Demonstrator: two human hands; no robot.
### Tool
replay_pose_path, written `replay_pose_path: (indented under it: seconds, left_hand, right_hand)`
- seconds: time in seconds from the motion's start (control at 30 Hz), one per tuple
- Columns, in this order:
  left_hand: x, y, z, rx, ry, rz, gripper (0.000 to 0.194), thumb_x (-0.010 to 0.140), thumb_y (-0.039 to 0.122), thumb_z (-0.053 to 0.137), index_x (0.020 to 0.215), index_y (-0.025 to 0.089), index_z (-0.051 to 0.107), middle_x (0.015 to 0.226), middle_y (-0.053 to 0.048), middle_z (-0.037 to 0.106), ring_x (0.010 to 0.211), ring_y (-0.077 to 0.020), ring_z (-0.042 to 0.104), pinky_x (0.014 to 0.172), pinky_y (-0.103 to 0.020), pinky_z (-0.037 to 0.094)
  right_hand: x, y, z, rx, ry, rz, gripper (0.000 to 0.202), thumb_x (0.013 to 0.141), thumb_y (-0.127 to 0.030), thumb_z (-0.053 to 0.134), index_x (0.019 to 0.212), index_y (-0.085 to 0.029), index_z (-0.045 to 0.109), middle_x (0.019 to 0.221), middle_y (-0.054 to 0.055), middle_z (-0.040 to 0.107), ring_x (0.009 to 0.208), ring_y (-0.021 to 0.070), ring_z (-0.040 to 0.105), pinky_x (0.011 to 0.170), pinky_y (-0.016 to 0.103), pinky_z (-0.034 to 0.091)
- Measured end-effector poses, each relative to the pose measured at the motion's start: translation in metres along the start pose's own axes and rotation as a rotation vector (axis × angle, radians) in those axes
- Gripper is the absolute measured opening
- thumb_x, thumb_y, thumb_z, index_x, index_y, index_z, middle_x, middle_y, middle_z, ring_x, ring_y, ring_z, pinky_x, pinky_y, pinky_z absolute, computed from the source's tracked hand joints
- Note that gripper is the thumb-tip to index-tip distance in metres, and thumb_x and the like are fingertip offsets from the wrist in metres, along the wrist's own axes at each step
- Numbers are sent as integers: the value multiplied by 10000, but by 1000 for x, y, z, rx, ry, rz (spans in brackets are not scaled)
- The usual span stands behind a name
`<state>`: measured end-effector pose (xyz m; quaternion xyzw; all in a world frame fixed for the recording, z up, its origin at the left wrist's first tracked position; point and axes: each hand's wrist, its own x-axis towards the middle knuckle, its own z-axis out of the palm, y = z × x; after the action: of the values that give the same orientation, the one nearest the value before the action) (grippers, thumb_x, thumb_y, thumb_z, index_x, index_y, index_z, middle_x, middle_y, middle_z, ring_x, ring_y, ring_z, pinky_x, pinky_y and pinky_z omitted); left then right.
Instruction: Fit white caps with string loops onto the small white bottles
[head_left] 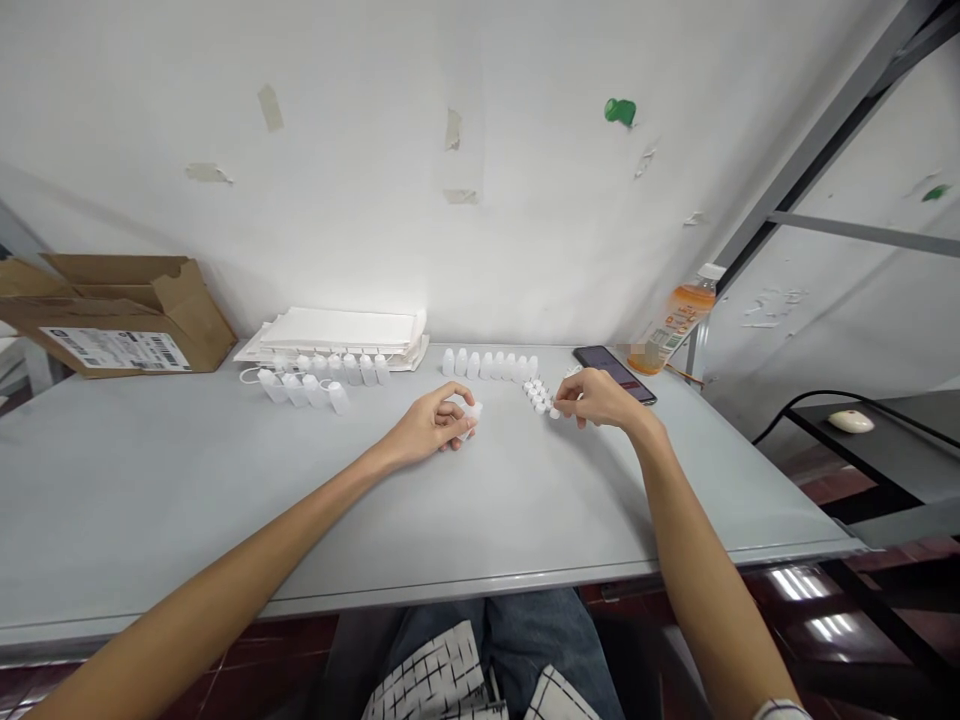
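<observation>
The only view is from a camera which is worn on the head of the person. It looks forward and down, over the counter [300, 540] to the white wall [525, 260] behind it. The near edge of the counter and the person's lap [495, 650] come in at the bottom. The forearms are nearest to the camera, and the view is wide. No second view shares this scene.
</observation>
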<state>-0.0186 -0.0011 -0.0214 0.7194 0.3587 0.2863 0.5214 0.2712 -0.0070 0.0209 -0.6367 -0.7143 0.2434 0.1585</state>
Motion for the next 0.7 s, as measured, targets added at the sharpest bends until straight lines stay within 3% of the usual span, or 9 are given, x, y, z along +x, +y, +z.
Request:
replay_pose_path:
  seconds: [0.2, 0.43, 0.57, 0.7]
  left_hand:
    - [1, -2, 2, 10, 35, 16, 363, 854, 499, 587, 1050, 212, 483, 777, -14, 632, 572, -94, 525, 492, -192, 418]
    - [1, -3, 4, -34, 95, 25, 360, 901, 555, 489, 985, 205, 495, 665, 29, 521, 515, -71, 438, 449, -160, 339]
    - [1, -2, 7, -80, 110, 13, 341, 923, 544, 457, 918, 205, 486, 602, 55, 434, 491, -62, 370, 448, -154, 283]
    - [-2, 1, 12, -109, 145, -6, 328, 930, 533, 443, 886, 209, 467, 576, 72, 371, 500, -66, 358, 479, -157, 306]
  right_hand:
    - [3, 6, 4, 62, -19, 9, 50, 683, -118, 639, 641, -138, 658, 610, 63, 698, 463, 152, 626, 346, 199, 433]
    - [5, 12, 1, 175, 27, -44, 150, 720, -230, 706, 619, -131, 654, 550, 52, 654, 444, 137, 601, 343, 198, 433]
    - [2, -4, 4, 476, 129, -172, 244, 768, -364, 705, 744, -126, 657, 696, 74, 686, 538, 148, 648, 378, 196, 414]
    - [-1, -36, 27, 729, 17, -310, 314, 776, -443, 710, 802, -134, 655, 772, 72, 694, 586, 148, 658, 412, 208, 418]
